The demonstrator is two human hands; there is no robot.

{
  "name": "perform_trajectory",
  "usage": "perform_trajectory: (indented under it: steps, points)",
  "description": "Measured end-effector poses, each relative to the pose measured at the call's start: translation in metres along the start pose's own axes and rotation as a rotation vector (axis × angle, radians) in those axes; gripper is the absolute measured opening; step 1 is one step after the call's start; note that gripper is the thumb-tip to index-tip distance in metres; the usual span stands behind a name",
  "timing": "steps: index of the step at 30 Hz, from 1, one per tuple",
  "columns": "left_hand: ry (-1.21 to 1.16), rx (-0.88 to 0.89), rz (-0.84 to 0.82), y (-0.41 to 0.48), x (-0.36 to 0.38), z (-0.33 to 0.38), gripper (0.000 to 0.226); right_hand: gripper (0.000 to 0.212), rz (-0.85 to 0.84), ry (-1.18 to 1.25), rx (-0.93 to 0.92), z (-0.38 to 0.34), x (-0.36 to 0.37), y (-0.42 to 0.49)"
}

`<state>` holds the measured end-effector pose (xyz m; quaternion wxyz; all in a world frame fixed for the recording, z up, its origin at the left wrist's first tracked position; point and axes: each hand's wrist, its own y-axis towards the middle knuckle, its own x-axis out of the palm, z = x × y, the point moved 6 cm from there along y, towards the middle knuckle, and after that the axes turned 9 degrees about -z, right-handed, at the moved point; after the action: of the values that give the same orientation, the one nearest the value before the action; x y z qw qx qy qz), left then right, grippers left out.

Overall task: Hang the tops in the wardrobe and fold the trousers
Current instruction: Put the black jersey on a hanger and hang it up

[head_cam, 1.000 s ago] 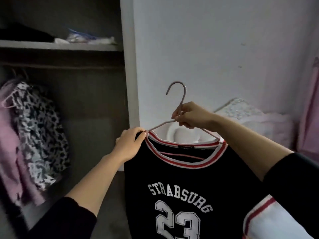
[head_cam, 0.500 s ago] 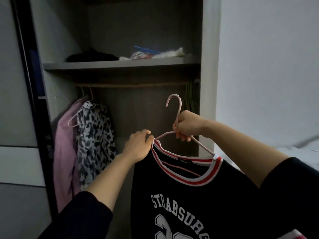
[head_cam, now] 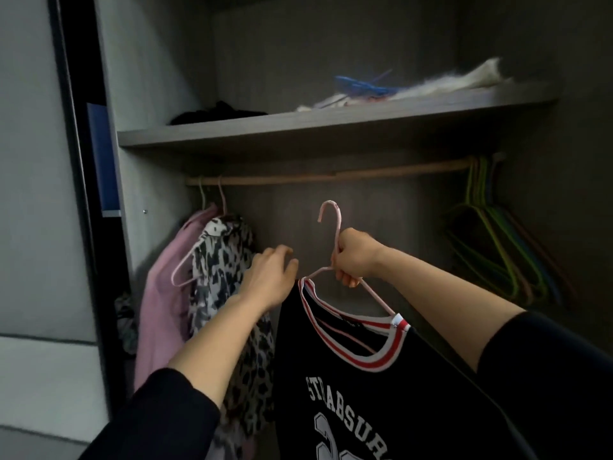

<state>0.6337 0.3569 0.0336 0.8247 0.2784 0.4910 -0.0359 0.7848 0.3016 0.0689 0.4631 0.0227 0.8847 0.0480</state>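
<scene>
Hands apart: my right hand (head_cam: 356, 257) is clenched round the neck of the pink hanger (head_cam: 338, 224), whose hook points up, below the wardrobe rail (head_cam: 331, 176) and not on it. From the hanger hangs the black jersey (head_cam: 365, 393). My left hand (head_cam: 268, 280) is loose-fingered and grips nothing, just beside the jersey's shoulder. At the rail's left end I see a leopard-print top (head_cam: 225, 260) and a pink top (head_cam: 159, 310); empty hangers (head_cam: 497, 254) cluster at its right end

Jersey (head_cam: 381, 393) below rail (head_cam: 331, 176)
</scene>
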Motion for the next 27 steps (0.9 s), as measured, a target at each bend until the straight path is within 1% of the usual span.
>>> perform_trajectory:
  steps: [6,9,12,15,19,23,24,27]
  points:
    - [0.073,0.054,-0.004,0.067,-0.034,-0.072,0.039,0.016,0.147,-0.038,0.056,-0.045,0.015,0.087]
    - [0.113,0.079,0.055,0.101,-0.059,-0.098,0.039,0.015,0.236,-0.054,0.077,-0.066,0.012,0.125]
    - [0.111,0.106,0.087,0.13,-0.077,-0.116,0.041,0.007,0.314,0.005,0.078,-0.081,0.006,0.162]
    - [0.126,0.133,0.139,0.158,-0.093,-0.128,0.047,0.018,0.389,0.114,0.065,-0.094,-0.006,0.194]
    - [0.194,0.114,0.151,0.19,-0.11,-0.144,0.059,0.022,0.384,0.198,0.026,-0.111,-0.01,0.235]
    - [0.184,0.099,0.148,0.216,-0.121,-0.149,0.063,0.01,0.384,0.194,-0.033,-0.126,-0.004,0.264]
    - [0.177,0.083,0.147,0.221,-0.12,-0.151,0.064,0.01,0.391,0.184,-0.048,-0.13,0.0,0.271]
    - [0.193,0.056,0.156,0.232,-0.116,-0.154,0.064,0.022,0.387,0.107,-0.034,-0.132,0.014,0.286]
